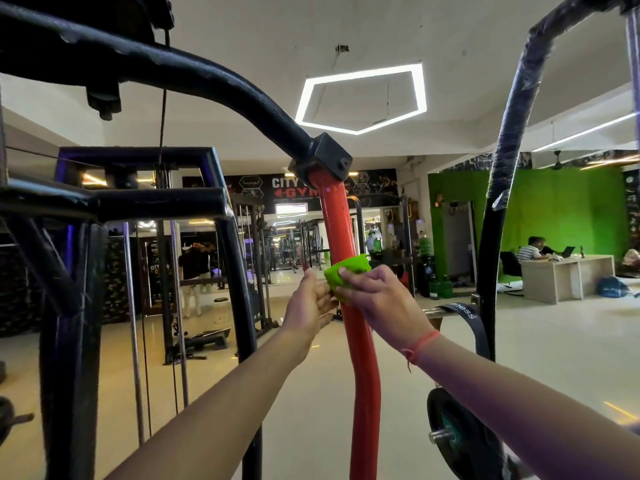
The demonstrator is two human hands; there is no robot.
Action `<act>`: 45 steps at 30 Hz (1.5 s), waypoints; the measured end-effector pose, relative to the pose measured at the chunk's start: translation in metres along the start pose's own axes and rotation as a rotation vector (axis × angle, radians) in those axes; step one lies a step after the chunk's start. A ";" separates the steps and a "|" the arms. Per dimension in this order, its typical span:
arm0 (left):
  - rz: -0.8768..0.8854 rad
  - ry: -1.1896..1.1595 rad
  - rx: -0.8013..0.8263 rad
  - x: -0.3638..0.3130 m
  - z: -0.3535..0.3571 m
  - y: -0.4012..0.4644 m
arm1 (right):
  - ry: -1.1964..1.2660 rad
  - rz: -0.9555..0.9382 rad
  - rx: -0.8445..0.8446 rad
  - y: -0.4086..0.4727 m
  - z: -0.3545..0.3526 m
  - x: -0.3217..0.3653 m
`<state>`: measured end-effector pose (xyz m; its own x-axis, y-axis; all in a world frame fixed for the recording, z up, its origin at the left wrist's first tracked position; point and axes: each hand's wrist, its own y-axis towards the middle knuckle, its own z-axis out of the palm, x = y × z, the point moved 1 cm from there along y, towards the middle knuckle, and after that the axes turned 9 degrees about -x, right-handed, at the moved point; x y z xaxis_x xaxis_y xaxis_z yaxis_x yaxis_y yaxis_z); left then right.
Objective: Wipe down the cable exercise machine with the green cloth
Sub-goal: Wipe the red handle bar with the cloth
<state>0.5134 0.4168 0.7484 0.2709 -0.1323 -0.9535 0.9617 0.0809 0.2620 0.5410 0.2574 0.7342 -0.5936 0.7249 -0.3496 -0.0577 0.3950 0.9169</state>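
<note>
On the far gym wall, a dark banner [294, 188] reads "CITY GYM". Closer, the green cloth [346, 273] wraps a red upright tube [341, 230] of the cable machine, the right hand [375, 299] grasping it around the tube, the left hand [308, 306] pinching its left edge.

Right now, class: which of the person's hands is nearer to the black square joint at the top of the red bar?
Right. The right hand holds the green cloth against the red bar, below the joint; the left hand sits slightly lower, left of the bar.

above fingers [349, 271]: red post [334, 220] bare up to black clamp [323, 161] | below: post bare | left: open gap, then black frame upright [239, 289] | right: resistance band [465, 315], weight plate [457, 434]
</note>
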 end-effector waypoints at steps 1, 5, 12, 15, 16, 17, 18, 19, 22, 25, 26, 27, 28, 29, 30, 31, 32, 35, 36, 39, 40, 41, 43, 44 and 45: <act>-0.011 0.016 0.023 0.002 -0.001 0.001 | -0.005 -0.015 0.000 0.004 -0.002 -0.005; -0.034 0.005 0.052 0.005 -0.001 0.002 | 0.084 0.280 -0.144 0.035 -0.002 -0.020; -0.044 0.006 0.062 0.022 -0.003 -0.001 | 0.290 0.490 -0.103 -0.025 0.001 -0.009; -0.037 -0.012 0.057 0.024 -0.003 0.001 | 0.523 0.830 -0.200 0.000 -0.001 -0.013; -0.037 -0.017 0.061 0.025 -0.004 0.002 | 0.587 0.895 -0.215 0.000 0.000 -0.008; -0.039 -0.017 0.066 0.028 -0.004 0.002 | 0.614 0.923 -0.222 -0.007 0.000 -0.001; -0.041 -0.012 0.070 0.030 -0.005 0.002 | 0.629 0.936 -0.211 -0.020 0.001 0.008; -0.042 -0.006 0.069 0.033 -0.006 0.002 | 0.635 0.953 -0.184 -0.037 0.001 0.017; -0.040 -0.004 0.052 0.037 -0.009 0.000 | 0.624 1.017 -0.184 -0.058 -0.001 0.029; -0.036 -0.029 0.043 0.038 -0.010 -0.004 | 0.649 1.064 -0.241 -0.033 0.000 0.019; -0.036 -0.032 0.041 0.040 -0.010 -0.006 | 0.642 1.068 -0.249 -0.029 0.001 0.019; -0.039 -0.031 0.040 0.042 -0.010 -0.008 | 0.622 1.047 -0.245 -0.030 0.002 0.022; -0.045 -0.028 0.043 0.045 -0.011 -0.010 | 0.587 1.016 -0.230 -0.039 0.004 0.027; -0.053 -0.019 0.048 0.049 -0.012 -0.012 | 0.555 0.991 -0.201 -0.054 0.005 0.034; -0.060 -0.006 0.052 0.053 -0.014 -0.014 | 0.536 0.993 -0.169 -0.069 0.005 0.041; -0.067 0.005 0.054 0.057 -0.015 -0.014 | 0.552 1.008 -0.145 -0.081 0.003 0.046; -0.074 0.009 0.056 0.061 -0.016 -0.015 | 0.551 1.028 -0.144 -0.085 0.003 0.047; -0.093 -0.011 0.046 0.070 -0.016 -0.014 | 0.484 0.950 -0.202 -0.060 0.001 0.034; -0.102 -0.020 0.039 0.073 -0.016 -0.014 | 0.454 0.905 -0.219 -0.048 0.000 0.029; -0.122 -0.017 0.039 0.083 -0.016 -0.020 | 0.406 0.799 -0.202 -0.053 0.003 0.034; -0.127 -0.009 0.043 0.087 -0.016 -0.023 | 0.409 0.803 -0.171 -0.069 0.005 0.041; -0.135 0.001 0.045 0.092 -0.017 -0.025 | 0.420 0.813 -0.133 -0.087 0.006 0.048; -0.151 0.023 0.043 0.100 -0.018 -0.028 | 0.420 0.812 -0.084 -0.112 0.007 0.053; -0.161 0.033 0.041 0.103 -0.018 -0.029 | 0.406 0.817 -0.086 -0.114 0.007 0.049; -0.170 0.039 0.038 0.105 -0.018 -0.029 | 0.410 0.818 -0.101 -0.109 0.007 0.043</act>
<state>0.5132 0.4184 0.6379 0.1030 -0.1028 -0.9894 0.9946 0.0234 0.1011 0.5275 0.2499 0.6181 -0.7172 0.4927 0.4928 0.4468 -0.2176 0.8678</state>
